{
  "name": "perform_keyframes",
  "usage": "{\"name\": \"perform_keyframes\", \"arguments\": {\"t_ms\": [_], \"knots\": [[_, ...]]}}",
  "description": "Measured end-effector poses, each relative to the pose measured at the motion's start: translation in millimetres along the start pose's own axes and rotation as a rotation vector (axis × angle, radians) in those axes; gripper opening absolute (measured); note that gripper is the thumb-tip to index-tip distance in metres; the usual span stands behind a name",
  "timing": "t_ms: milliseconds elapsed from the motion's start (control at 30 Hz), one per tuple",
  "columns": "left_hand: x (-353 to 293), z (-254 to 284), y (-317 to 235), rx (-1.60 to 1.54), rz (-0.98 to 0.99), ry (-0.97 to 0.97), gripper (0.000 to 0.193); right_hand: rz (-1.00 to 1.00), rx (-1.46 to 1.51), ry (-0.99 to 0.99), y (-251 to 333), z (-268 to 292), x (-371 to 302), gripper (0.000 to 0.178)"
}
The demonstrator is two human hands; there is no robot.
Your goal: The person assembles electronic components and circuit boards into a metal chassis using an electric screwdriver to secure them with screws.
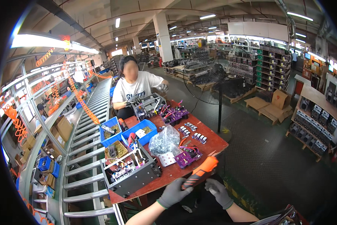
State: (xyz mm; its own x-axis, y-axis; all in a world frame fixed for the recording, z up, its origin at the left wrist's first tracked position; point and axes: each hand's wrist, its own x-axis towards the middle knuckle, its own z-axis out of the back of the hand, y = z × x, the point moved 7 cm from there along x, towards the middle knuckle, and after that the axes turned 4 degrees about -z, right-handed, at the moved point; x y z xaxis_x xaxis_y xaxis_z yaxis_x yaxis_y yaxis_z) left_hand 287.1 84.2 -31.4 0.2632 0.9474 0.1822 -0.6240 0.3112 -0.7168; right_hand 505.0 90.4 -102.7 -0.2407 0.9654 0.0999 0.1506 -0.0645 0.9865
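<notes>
My left hand (174, 193), in a grey glove, is closed around the black grip of an orange-and-black hand tool (204, 168). The tool slants up and right past the table's near edge; its exact kind does not show. Just right of it, my gloved right hand (219, 193) is empty, its fingers loosely bent and apart. Beyond the tool lies a purple circuit board (188, 156) with wires. To its left are a white card (167, 159) and a clear plastic bag (164, 140) of small parts. An open-topped metal chassis (134, 176) with wiring stands at the table's near left.
Blue bins (140, 135) of small brass-coloured parts sit on the red table (213, 144). A co-worker (136, 84) handles another chassis (149, 107) at the far end. A roller conveyor (84, 161) runs along the left. A large fan (219, 82) stands at the right.
</notes>
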Motion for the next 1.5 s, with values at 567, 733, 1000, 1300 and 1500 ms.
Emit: {"name": "perform_keyframes", "arguments": {"t_ms": [567, 733, 1000, 1300, 1500], "knots": [[57.7, 0.8, -73.7, 0.028, -0.385, -0.132, 0.039, 0.287, 0.869, -0.257, 71.6, 30.8, 66.2, 0.067], [79.7, 56.6, -36.8, 0.274, -0.172, -0.194, 0.015, 0.377, 0.669, -0.531, 61.4, 109.6, 82.1, 0.067], [271.3, 115.0, 65.6, 0.869, 0.048, -0.092, 0.022, 0.405, 0.782, -0.449, 27.3, 159.2, 93.4, 0.068], [324.2, 85.8, 185.3, 0.656, 0.052, 0.487, 0.026, 0.383, 0.767, -0.542, 0.4, 195.6, 71.6, 0.061], [315.8, 75.3, 210.8, 1.096, 0.313, 0.563, 0.028, 0.322, 0.789, -0.518, -12.3, 201.2, 75.1, 0.060]]}}
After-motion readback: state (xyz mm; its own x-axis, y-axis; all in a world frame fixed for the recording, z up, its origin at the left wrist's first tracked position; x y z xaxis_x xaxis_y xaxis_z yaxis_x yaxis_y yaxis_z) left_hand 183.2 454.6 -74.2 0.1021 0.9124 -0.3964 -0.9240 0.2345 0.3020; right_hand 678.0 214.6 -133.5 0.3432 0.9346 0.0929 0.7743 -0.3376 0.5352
